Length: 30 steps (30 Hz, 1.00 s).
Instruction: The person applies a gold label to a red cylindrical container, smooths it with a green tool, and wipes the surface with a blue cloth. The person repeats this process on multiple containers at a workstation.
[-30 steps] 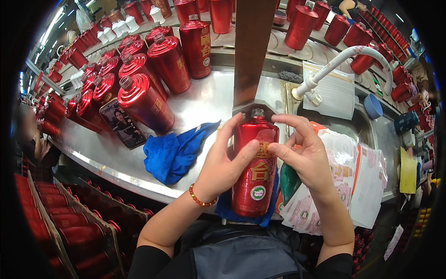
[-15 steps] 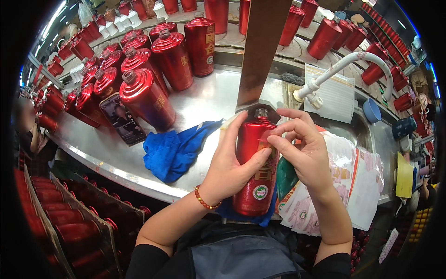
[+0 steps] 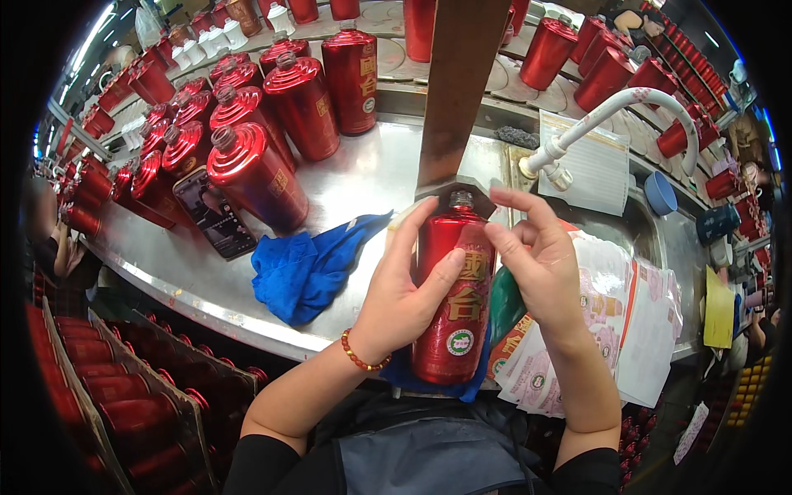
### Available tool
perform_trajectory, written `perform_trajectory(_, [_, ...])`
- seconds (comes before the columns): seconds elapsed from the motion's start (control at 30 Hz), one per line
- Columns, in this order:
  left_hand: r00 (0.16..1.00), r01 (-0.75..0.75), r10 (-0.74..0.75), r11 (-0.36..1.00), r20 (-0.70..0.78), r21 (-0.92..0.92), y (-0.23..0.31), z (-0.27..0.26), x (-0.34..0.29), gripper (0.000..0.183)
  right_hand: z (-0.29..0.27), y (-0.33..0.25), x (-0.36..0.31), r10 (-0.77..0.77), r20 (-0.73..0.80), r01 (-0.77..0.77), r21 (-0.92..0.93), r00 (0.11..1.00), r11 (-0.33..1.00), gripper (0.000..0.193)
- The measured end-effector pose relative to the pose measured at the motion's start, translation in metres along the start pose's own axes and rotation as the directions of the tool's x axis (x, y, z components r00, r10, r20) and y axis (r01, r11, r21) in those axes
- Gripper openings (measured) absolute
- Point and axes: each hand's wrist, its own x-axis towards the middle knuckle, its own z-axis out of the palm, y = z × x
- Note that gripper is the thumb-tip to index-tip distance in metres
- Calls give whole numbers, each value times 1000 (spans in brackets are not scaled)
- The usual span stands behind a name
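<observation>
A glossy red bottle (image 3: 445,322) with gold characters and a round white-and-green emblem stands tilted before me. My left hand (image 3: 408,289) wraps its left side, thumb laid across the front. At the bottle's upper right edge, my right hand (image 3: 540,256) has its index finger raised and its thumb against the shoulder. A faint translucent patch shows by that thumb; whether the fingers pinch its edge is hard to make out. The bottle rests on a blue cloth (image 3: 396,375). Behind its bare threaded neck is a dark angular block (image 3: 487,198).
Several red bottles (image 3: 256,177) crowd the steel counter's left, with a phone (image 3: 214,214) leaning there. A crumpled blue cloth (image 3: 301,276) lies nearer. Printed sheets (image 3: 606,297) sit right, by a sink with a white faucet (image 3: 577,136). A brown post (image 3: 462,82) rises ahead; bottle crates (image 3: 124,388) stand lower left.
My left thumb has slid up and left, uncovering more gold characters. My right fingers have spread, with the thumb shifting slightly up. Bottles on the far line have moved.
</observation>
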Motion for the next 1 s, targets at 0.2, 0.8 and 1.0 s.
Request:
perform_trajectory(0.2, [1000, 16, -16, 1000, 0, -16, 3, 1, 2, 64, -4, 5, -12, 127, 42, -130, 63, 991, 990, 61])
perform_trajectory(0.8, [990, 136, -125, 974, 70, -183, 10, -2, 3, 57, -21, 24, -5, 289, 164, -317, 183, 943, 931, 48])
perform_trajectory(1.0, [996, 56, -58, 998, 67, 32, 4, -6, 4, 73, -47, 8, 14, 222, 69, -233, 252, 972, 939, 39])
